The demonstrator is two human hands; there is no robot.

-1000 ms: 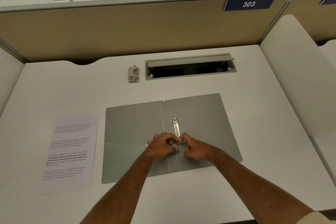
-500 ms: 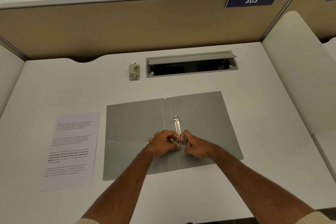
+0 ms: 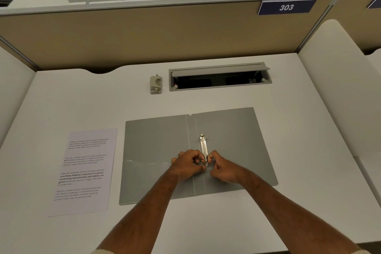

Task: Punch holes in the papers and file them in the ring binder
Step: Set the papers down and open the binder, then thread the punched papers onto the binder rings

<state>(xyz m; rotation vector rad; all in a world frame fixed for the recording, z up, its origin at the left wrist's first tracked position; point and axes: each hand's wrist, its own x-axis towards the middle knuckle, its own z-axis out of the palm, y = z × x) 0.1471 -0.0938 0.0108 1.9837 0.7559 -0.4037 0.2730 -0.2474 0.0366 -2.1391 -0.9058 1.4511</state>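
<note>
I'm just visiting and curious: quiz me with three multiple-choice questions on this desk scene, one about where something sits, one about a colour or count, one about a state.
1. Where does the small beige hole punch stand?
A. on the printed white paper sheet
B. at the back of the white desk, left of the open cable hatch
C. inside the binder

2. What colour is the flat ring binder?
A. grey
B. red
C. blue

3. How does the binder lie?
A. shut
B. upright
C. open flat

Answers: 1 B, the punch stands beside the hatch, away from the paper. 2 A, both covers are plain grey. 3 C, both covers are spread, and the left hand and right hand pinch at the near end of its metal ring mechanism.
</note>
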